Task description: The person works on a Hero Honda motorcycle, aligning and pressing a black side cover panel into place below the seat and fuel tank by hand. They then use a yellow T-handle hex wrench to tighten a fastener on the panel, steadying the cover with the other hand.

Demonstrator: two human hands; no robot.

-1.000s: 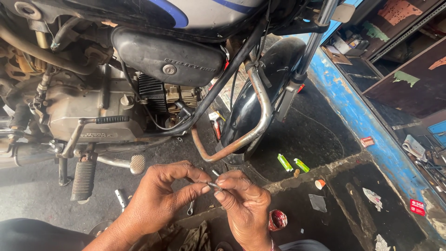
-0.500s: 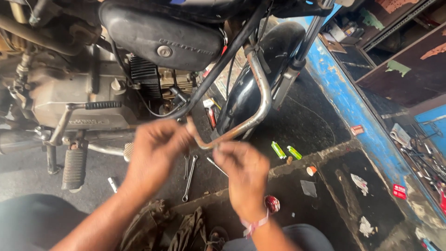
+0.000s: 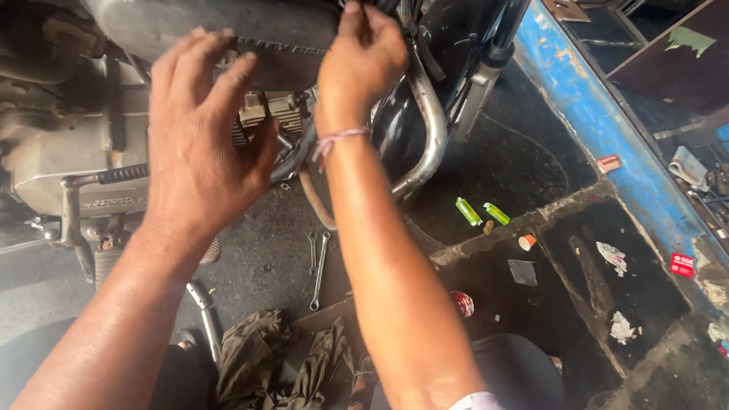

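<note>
Oily floor [image 3: 531, 159]: both hands, left [image 3: 201, 144], right [image 3: 361, 61], at motorcycle engine [image 3: 273, 114].

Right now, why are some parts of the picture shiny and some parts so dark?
In the head view, daylight glints off the chrome pipe and brightens the blue wall; the engine sits in shade under the bike; the left hand and right hand are close and slightly soft.

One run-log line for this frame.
left hand: open, spread before grey motorcycle engine | right hand: raised at black side cover | two steel spanners: floor
</note>
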